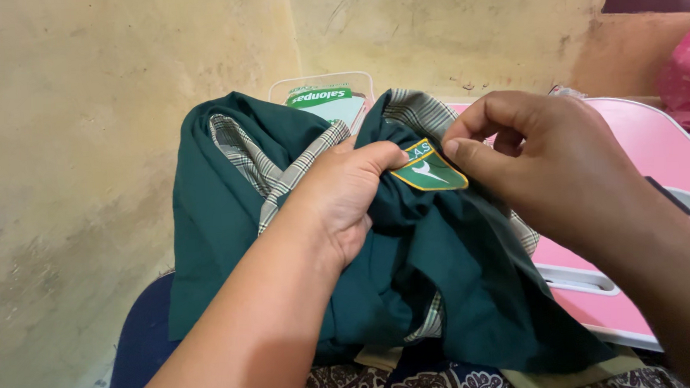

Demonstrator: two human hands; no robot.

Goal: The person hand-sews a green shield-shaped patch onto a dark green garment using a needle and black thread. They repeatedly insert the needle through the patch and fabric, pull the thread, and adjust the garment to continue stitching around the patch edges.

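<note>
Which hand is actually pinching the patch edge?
The right hand: its thumb and forefinger pinch at the upper right edge of the green and yellow patch. The left hand only grips the dark green garment beside the patch, thumb at its left corner.

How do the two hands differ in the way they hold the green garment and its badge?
The left hand grips a bunch of the green garment in a closed fist, thumb pressed beside the badge. The right hand uses only thumb and forefinger, pinched at the badge's upper edge, other fingers curled. The left comes from below, the right from the side. Both are bare.
</note>
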